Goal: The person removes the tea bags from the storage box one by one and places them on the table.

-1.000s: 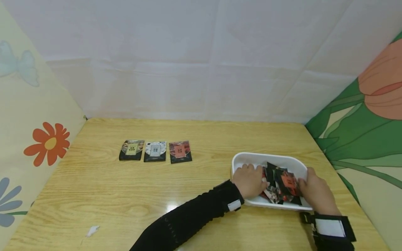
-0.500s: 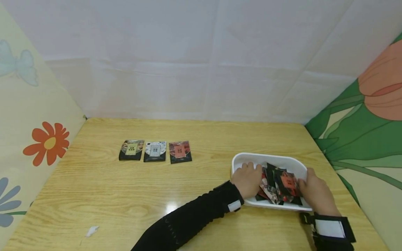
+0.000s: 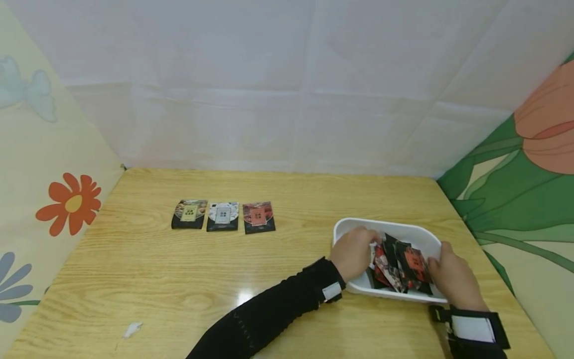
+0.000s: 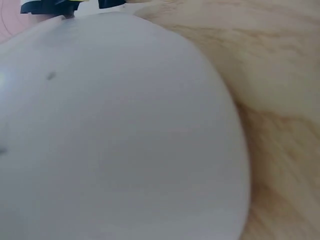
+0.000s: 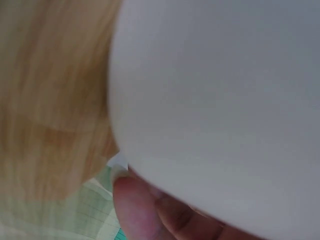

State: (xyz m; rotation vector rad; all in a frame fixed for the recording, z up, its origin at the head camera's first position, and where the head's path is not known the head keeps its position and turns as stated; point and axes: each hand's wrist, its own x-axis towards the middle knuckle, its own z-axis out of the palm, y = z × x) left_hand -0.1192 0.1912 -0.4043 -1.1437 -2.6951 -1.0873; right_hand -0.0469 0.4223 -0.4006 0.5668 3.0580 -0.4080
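A white plastic tray [image 3: 399, 295] stands on the right of the table, holding a loose pile of small dark packets [image 3: 414, 264] with red and grey prints. My left hand [image 3: 354, 253] is inside its left end, fingers curled down, pinching a packet with a pale edge [image 3: 372, 253], mostly covered by the hand. My right hand [image 3: 457, 276] grips the tray's right rim, thumb on the inner side. In the right wrist view, its fingers [image 5: 137, 207] press against the outer wall. White tray wall [image 4: 125, 125] fills most of the left wrist view.
Three flat packets lie in a row at the back left: a yellow-labelled one [image 3: 189, 214], a white one [image 3: 222, 216] and a red one [image 3: 259, 218]. A white scrap [image 3: 132, 329] lies near the front left. Printed panels flank the wooden table [image 3: 202, 279].
My left hand has shifted among the packets and lifted slightly, its fingers curling in; a red packet beside it shows more. My right hand stays on the tray rim.
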